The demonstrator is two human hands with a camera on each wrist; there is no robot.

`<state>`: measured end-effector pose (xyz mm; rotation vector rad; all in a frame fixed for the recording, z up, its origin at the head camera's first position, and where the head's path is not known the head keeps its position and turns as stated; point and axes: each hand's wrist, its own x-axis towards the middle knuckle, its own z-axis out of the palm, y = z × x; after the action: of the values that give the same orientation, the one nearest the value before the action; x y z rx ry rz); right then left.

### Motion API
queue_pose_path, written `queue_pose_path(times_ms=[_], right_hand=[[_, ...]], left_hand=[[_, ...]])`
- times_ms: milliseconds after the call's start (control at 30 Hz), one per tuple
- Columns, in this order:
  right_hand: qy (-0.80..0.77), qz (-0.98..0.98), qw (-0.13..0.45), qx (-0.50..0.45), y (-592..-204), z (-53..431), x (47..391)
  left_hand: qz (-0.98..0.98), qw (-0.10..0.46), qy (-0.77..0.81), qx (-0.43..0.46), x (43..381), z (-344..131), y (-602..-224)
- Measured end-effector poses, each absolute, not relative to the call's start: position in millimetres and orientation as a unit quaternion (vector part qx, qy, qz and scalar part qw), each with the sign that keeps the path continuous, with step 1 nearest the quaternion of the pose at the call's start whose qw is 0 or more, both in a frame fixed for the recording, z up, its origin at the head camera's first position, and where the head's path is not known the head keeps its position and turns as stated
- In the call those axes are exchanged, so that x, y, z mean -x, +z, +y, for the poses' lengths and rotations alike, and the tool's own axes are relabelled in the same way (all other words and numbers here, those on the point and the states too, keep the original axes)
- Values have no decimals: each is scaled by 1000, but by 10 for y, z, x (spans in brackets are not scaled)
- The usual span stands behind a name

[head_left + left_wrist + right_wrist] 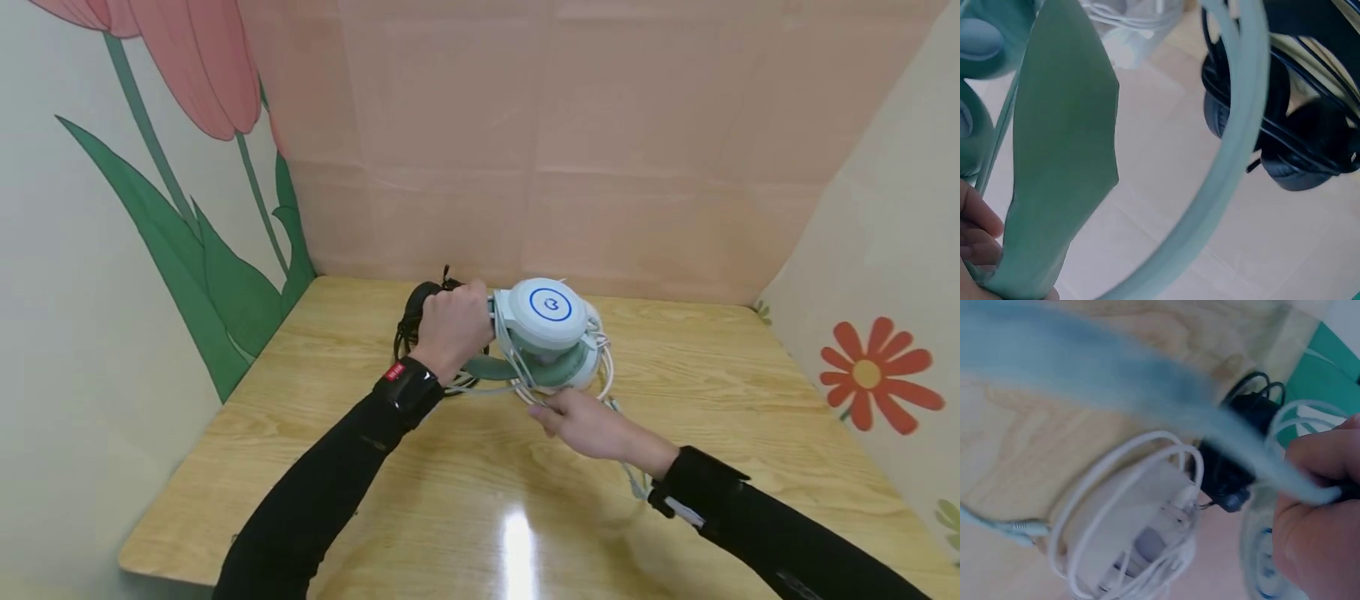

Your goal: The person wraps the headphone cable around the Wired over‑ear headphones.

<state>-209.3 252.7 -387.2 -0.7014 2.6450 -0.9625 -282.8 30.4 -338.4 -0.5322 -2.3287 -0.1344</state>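
My left hand point(453, 329) grips a mint-green headset point(550, 317) by its headband, above the back part of the table. One pale ear cup with a blue ring faces up. In the left wrist view, the headband point(1063, 150) fills the left side, with my fingers curled round its lower end. Thin pale cable point(512, 346) winds loosely across the headset. Just below the ear cups, my right hand point(588, 423) holds a pale cable between thumb and fingers. Two cable plugs point(1029, 528) hang loose in the right wrist view.
Black headphones point(414, 312) with wound cable lie behind my left hand. A white item with coiled white cable point(1135, 519) lies beyond the headset. The wooden table point(360, 533) meets a pink-covered wall point(637, 167) at the back.
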Motion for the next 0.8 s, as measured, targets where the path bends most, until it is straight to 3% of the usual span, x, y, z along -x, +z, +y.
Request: queue_pose_path(times_ms=[367, 667, 800], right_hand=[[-313, 898, 136, 277, -3479, 2442, 1995], [-310, 897, 110, 295, -3161, 2477, 2001], [-333, 886, 138, 293, -3074, 2531, 2033]], left_hand=[[-878, 418, 14, 233, 2825, 350, -3447], [-858, 444, 40, 257, 2804, 465, -3472], [-847, 455, 62, 267, 2785, 524, -3471]])
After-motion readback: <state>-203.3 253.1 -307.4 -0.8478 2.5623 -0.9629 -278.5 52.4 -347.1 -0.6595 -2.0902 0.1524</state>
